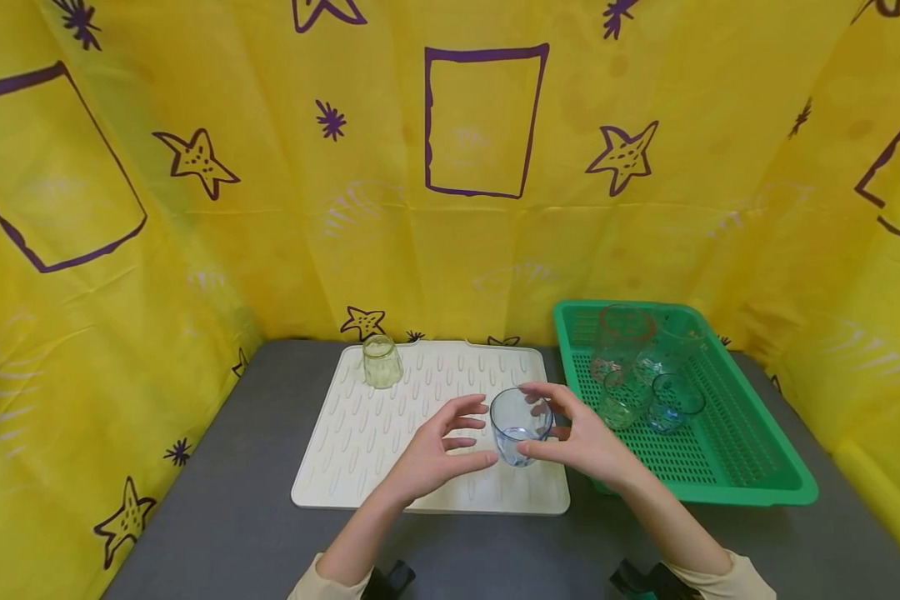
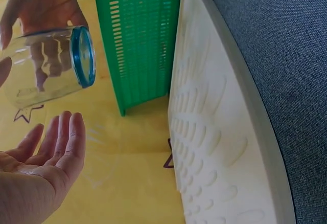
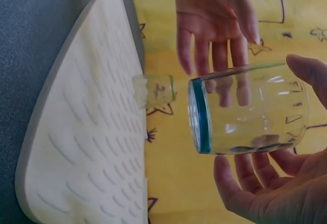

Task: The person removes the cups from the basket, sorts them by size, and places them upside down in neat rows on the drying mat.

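Right hand (image 1: 587, 440) grips tinted glass (image 1: 520, 423); left hand (image 1: 433, 448), fingers wide, stands apart. Only head view shows 4 glasses (image 1: 633, 385) inside green basket (image 1: 750, 437).

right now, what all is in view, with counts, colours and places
Backdrop: 1, yellow and purple, behind table
Table: 1, dark grey, under mat
Mat: 1, white, mid-table
Basket: 1, green, right of mat
Mat glass: 1, yellow-green, mat's far left
Tall glass: 1, red-rimmed, in basket
Other tall glass: 1, clear, in basket
Short glass: 1, green-tinted, in basket
Other short glass: 1, blue-tinted, in basket
Held glass: 1, blue-tinted, above mat
Wrist devices: 2, black, bottom edge
Sleeves: 2, cream, bottom edge
Left hand: 1, bare, left of held glass
Right hand: 1, bare, fingers holding that glass
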Demonstrator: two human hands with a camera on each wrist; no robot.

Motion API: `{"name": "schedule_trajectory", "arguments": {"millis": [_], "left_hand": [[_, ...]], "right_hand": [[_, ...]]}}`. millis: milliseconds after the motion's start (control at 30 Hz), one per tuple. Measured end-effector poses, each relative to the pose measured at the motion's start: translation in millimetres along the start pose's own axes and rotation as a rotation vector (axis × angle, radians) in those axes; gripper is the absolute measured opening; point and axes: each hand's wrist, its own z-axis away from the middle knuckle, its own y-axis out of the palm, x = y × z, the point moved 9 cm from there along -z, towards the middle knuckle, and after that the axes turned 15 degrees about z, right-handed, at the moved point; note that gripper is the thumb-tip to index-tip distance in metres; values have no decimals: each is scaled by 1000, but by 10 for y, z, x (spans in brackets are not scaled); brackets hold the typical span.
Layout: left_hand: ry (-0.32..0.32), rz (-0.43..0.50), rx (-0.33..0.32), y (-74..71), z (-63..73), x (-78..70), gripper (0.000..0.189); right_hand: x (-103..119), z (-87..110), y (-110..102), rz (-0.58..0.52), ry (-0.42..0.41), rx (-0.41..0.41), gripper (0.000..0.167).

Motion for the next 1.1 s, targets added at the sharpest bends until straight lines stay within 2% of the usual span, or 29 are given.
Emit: {"name": "schedule_trajectory", "arguments": {"millis": [267, 400, 667, 867, 1100], "left_hand": [[18, -72, 40, 92, -10, 11, 70], [21, -88, 42, 102, -10, 7, 69], [39, -61, 38, 96, -16, 13, 69], [40, 13, 11, 69, -10, 43, 69], [37, 205, -22, 46, 4, 78, 66]], "right_hand": [[93, -32, 115, 104, -100, 19, 66], [105, -43, 142, 129, -91, 21, 67], [66, -57, 186, 132, -54, 27, 71], [28, -38, 178, 81, -69, 5, 72], [-6, 9, 142, -2, -151, -41, 68]]}}
